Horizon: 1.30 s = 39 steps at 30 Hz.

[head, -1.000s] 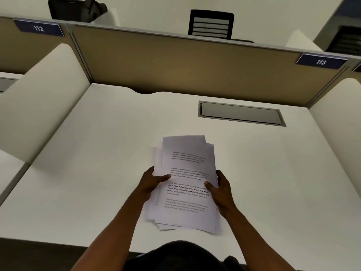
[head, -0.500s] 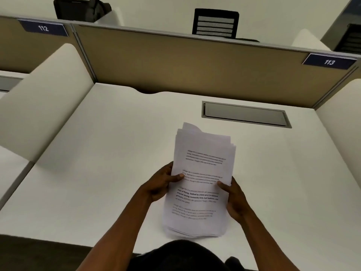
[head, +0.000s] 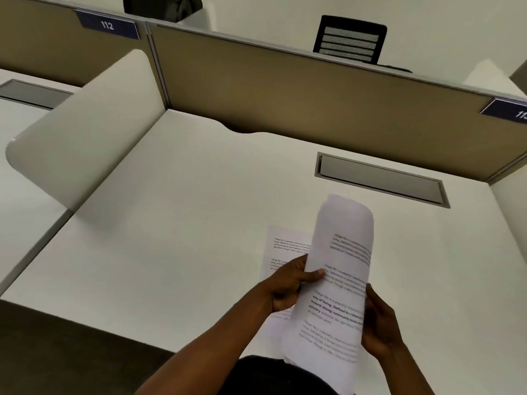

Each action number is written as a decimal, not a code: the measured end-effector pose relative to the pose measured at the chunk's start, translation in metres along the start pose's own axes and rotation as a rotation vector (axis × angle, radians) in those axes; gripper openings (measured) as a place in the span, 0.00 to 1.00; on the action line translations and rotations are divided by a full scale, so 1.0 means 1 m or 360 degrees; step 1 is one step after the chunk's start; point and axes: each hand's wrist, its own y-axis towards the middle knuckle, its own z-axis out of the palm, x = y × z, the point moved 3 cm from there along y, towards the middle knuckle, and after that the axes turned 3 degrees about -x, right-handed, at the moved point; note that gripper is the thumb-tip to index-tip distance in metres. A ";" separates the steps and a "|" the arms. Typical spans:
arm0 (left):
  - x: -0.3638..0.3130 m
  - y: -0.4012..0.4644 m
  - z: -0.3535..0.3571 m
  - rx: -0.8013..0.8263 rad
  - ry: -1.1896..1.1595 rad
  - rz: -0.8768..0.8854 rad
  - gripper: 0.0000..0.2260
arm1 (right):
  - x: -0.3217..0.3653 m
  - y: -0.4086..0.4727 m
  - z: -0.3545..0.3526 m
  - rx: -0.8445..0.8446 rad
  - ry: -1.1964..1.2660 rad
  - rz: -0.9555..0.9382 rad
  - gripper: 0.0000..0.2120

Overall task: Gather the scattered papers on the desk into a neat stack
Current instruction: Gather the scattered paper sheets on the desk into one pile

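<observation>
Both hands, left hand (head: pixel 288 286) and right hand (head: pixel 379 326), grip the paper bundle (head: pixel 339 280) upright, mid-squaring; one loose sheet (head: pixel 285 246) on the tabletop (head: pixel 171 223) likely comes next.

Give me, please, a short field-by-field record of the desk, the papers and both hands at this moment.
setting: white desk in a cubicle with tan partition
held papers: bundle of printed sheets, raised off the desk, blurred
left hand: grips the bundle's left edge, thumb on the front
right hand: holds the bundle's right edge
loose paper: at least one printed sheet flat on the desk, behind the left hand
desk fitting: grey cable hatch, closed
stack state: not yet complete
</observation>
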 end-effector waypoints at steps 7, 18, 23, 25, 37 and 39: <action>0.012 -0.009 -0.048 -0.1022 0.0348 -0.0096 0.20 | 0.010 0.010 0.007 -0.0327 -0.0672 -0.0513 0.20; 0.011 -0.004 -0.059 -0.1397 0.1610 -0.0406 0.36 | -0.018 0.047 0.031 -0.1091 -0.1585 -0.0698 0.12; 0.013 0.006 -0.057 -0.1496 0.1586 -0.0355 0.35 | -0.022 0.049 0.039 -0.1220 -0.2131 -0.0766 0.21; 0.012 0.007 -0.060 -0.1513 0.1474 -0.0314 0.33 | -0.022 0.047 0.038 -0.1189 -0.2143 -0.0741 0.24; -0.007 0.005 -0.072 -0.1449 0.0589 -0.0120 0.43 | -0.016 0.039 0.023 -0.0892 -0.1561 -0.0731 0.15; -0.007 0.007 -0.077 -0.1340 0.0398 -0.0195 0.35 | -0.018 0.039 0.020 -0.0895 -0.1532 -0.0733 0.19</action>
